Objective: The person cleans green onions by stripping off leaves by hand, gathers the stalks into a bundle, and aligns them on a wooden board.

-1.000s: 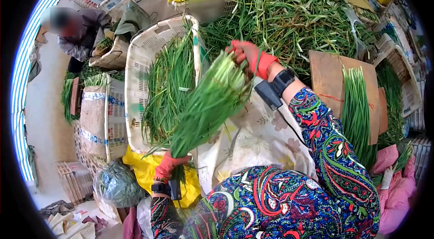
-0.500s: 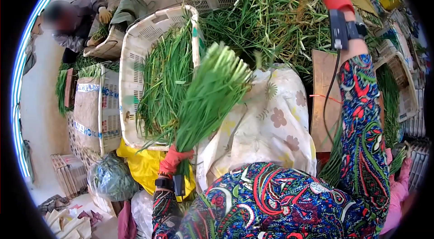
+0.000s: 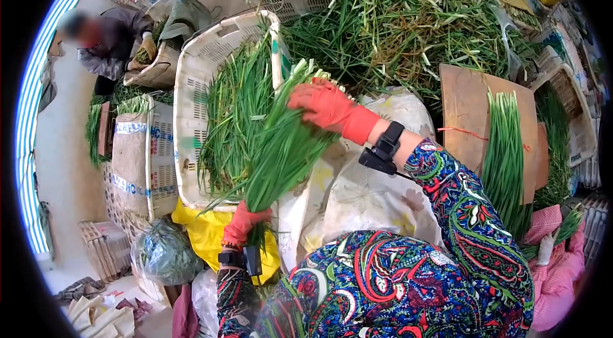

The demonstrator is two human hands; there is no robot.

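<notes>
A thick bunch of garlic chives (image 3: 284, 146) slants across the middle, its pale stem ends up and its leaf tips down. My left hand (image 3: 246, 223), in a red glove, is closed around the leafy lower end. Near the stem ends my right hand (image 3: 322, 107), also red-gloved, lies over the bunch with its fingers curled onto it; its fingertips are partly blurred. Behind the bunch stands a white plastic crate (image 3: 191, 108) holding more chives (image 3: 236, 114). A pale flower-printed cloth (image 3: 383, 210) covers my lap beneath my right forearm.
A large heap of loose chives (image 3: 408, 25) lies ahead. On the right, a neat bundle (image 3: 504, 153) rests on a brown board (image 3: 463, 108) with a red tie. A co-worker (image 3: 115, 38) handles greens at upper left; another person's pink sleeve (image 3: 559, 280) shows at lower right.
My right hand has come down from the heap at upper right to the stem end of the bunch. The bundle on the board is now uncovered. My left hand keeps its hold.
</notes>
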